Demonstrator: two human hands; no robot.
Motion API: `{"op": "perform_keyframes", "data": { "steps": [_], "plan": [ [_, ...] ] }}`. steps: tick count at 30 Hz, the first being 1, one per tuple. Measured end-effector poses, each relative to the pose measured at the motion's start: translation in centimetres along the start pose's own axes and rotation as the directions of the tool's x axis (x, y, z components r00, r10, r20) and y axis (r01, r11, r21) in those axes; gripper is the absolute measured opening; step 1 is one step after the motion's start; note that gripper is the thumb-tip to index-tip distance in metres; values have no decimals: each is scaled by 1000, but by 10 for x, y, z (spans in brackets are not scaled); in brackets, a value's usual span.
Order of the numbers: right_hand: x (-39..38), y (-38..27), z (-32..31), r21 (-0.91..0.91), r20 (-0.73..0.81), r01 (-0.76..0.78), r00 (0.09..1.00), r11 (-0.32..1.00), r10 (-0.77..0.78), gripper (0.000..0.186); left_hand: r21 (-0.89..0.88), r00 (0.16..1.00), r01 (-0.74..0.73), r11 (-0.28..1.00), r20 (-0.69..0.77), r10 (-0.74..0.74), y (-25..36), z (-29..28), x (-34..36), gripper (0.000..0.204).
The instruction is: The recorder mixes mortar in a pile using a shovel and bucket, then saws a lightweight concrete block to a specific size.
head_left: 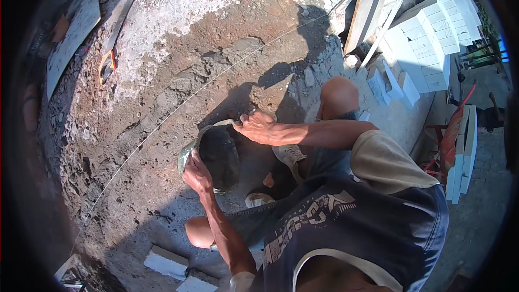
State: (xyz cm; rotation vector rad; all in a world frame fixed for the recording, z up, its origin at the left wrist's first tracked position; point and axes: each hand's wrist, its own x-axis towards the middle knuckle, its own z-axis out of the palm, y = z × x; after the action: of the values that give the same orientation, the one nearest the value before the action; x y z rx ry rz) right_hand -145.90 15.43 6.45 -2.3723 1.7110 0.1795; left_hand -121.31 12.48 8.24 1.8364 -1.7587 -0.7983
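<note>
I crouch over rough ground with a dark, mortar-caked bucket (219, 154) between my knees. My left hand (196, 173) grips the bucket's near rim. My right hand (257, 127) holds the far rim, fingers curled over the edge. The bucket tilts toward the dirt ahead of me. Its inside is dark, and I cannot tell what is in it.
A taut string line (178, 109) crosses the uneven dirt and mortar ground diagonally. White blocks (432, 38) are stacked at upper right beside leaning boards (359, 19). A long level or straightedge (113, 40) lies at upper left. Loose white blocks (165, 262) sit near my left knee.
</note>
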Motion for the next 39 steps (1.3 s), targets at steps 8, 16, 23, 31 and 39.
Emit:
{"op": "perform_keyframes", "data": {
  "steps": [8,16,23,31,39],
  "plan": [
    [-49,-71,14,0,-15,-109,994,994,109,28,-172,992,-114,978,32,121,9,38,36,49],
    [-53,-22,-8,-16,-158,-408,902,913,401,25,-172,989,-136,976,35,144,24,53,37,44],
    [-40,-21,64,290,81,-160,987,944,142,26,-183,974,-210,960,44,221,-6,45,29,47],
    [-24,-44,91,888,350,-288,929,360,-120,40,-232,997,-77,970,-49,68,-5,39,39,44],
    [-31,12,55,918,385,-336,882,209,-270,46,-350,963,66,934,-224,-152,-22,59,45,51]
  ]
}}
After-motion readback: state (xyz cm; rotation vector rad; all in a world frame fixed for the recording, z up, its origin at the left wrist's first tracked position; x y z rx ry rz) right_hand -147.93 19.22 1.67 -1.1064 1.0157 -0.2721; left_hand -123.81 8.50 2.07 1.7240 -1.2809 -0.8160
